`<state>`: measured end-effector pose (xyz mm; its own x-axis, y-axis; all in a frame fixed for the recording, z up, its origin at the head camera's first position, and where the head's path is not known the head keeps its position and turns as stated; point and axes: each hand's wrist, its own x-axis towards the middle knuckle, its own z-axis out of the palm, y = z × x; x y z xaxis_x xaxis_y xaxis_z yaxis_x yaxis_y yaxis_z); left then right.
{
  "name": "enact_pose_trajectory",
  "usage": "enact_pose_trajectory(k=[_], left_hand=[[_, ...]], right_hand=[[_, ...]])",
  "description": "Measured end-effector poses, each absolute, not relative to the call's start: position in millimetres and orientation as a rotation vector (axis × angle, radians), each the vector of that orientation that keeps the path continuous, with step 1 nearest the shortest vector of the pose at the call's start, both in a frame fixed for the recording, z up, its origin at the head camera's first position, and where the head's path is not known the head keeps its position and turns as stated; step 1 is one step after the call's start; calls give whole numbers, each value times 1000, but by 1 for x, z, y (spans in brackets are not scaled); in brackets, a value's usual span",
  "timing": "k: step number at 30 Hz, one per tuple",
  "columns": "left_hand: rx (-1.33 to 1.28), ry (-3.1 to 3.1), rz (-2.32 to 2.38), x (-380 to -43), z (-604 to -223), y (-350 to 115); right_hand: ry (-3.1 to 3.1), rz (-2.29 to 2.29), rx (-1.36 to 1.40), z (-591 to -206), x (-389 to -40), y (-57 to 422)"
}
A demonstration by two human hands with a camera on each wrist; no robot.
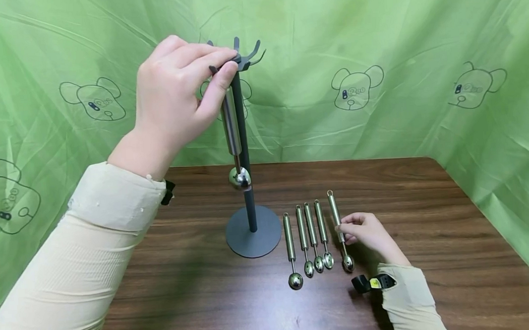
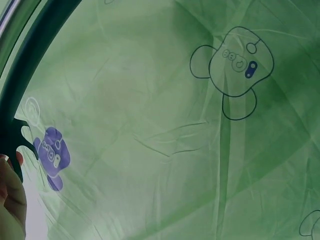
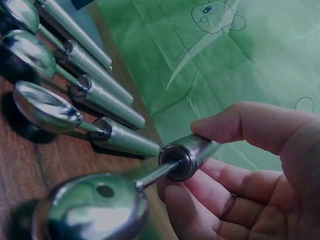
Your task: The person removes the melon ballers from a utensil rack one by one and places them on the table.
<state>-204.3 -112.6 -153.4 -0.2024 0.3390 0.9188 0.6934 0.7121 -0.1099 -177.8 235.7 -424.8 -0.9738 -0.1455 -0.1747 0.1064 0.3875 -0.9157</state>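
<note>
At the top of a dark grey hook stand, my left hand pinches the upper end of a steel melon baller. Its handle points up beside the pole and its round scoop is lowest; the handle's tip is hidden behind the fingers. Thumb and fingertips are right at the hooks. My right hand grips another melon baller by its handle, at the right end of the row. The thumb lies on top of that handle, with other fingers beneath.
Several more melon ballers lie side by side on the brown wooden table, scoops toward me. The stand's round base is left of them. A green curtain with printed bear heads surrounds the table's back and sides.
</note>
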Motion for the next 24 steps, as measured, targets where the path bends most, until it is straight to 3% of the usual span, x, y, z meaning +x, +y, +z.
enact_pose_trajectory(k=[24], left_hand=[[-797,-1806,-408,-207,-150,-117]], right_hand=[[2300,-1633,61,-440,-179,233]])
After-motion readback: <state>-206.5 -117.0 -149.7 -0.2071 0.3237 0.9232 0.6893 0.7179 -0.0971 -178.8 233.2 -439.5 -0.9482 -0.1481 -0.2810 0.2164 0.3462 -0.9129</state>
